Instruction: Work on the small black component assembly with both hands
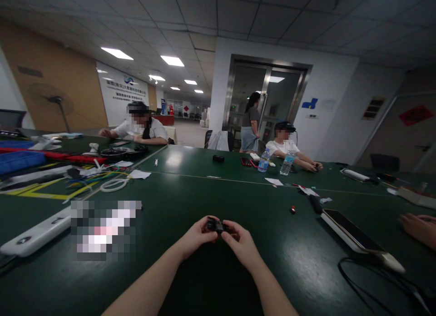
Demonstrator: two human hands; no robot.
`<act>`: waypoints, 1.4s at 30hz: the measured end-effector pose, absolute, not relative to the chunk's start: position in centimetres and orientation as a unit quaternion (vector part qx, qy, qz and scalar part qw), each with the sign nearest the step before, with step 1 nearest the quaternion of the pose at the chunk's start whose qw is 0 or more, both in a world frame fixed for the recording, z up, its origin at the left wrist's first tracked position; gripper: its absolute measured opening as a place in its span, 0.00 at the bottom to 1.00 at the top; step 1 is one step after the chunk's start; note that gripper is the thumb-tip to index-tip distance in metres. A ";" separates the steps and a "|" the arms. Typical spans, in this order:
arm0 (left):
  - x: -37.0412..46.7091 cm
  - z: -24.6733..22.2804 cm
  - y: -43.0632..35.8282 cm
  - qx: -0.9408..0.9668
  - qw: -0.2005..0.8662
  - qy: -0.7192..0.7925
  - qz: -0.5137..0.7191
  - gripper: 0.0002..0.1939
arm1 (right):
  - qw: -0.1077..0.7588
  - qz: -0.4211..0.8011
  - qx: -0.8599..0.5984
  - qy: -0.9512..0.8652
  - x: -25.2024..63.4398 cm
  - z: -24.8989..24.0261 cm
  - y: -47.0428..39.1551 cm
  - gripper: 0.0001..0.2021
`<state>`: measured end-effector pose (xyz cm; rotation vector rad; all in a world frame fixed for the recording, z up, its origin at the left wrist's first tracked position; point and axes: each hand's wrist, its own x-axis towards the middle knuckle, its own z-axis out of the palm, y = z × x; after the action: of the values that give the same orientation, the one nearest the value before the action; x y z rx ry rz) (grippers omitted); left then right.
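Note:
A small black object (218,225) is held between my two hands, a little above the green table (190,189). My left hand (198,234) closes on its left end, fingers curled round it and the thumb along its near side. On its right end my right hand (239,241) grips it with thumb and fingers. The object's fine details are too dark to make out. To the right, a small red and black item (293,210) lies on the table.
A white power strip (37,234), cables (114,185) and a blue tray (22,161) lie left. Bottles (264,160), a black case (218,158) and a phone (350,229) stand or lie ahead and right. Seated people are across; another person's hand (417,225) is far right.

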<state>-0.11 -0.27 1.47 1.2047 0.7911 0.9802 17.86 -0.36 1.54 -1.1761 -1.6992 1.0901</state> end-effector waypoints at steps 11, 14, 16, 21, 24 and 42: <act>-0.1 1.5 -0.3 0.508 0.658 0.341 0.439 0.19 | 0.407 0.387 -0.467 -0.683 17.7 1.7 -0.6 0.19; 0.0 1.5 -0.3 0.514 0.654 0.340 0.439 0.19 | 0.425 0.353 -0.465 -0.692 17.7 2.0 -0.8 0.19; 0.0 1.5 -0.4 0.523 0.648 0.339 0.438 0.18 | 0.424 0.340 -0.459 -0.703 17.7 2.3 -1.0 0.16; 0.3 1.5 -0.3 0.547 0.632 0.353 0.420 0.17 | 0.409 0.325 -0.448 -0.725 17.6 2.8 -1.2 0.11; 0.4 1.5 -0.3 0.556 0.627 0.357 0.413 0.17 | 0.402 0.322 -0.450 -0.729 17.6 2.9 -1.3 0.09; 0.0 1.2 -0.1 0.567 0.632 0.323 0.417 0.20 | 0.442 0.291 -0.454 -0.716 17.3 2.5 -1.1 0.06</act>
<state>0.04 -0.13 1.21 1.2980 0.7402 0.9546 17.28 -1.15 2.54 -1.1277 -1.7777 0.7230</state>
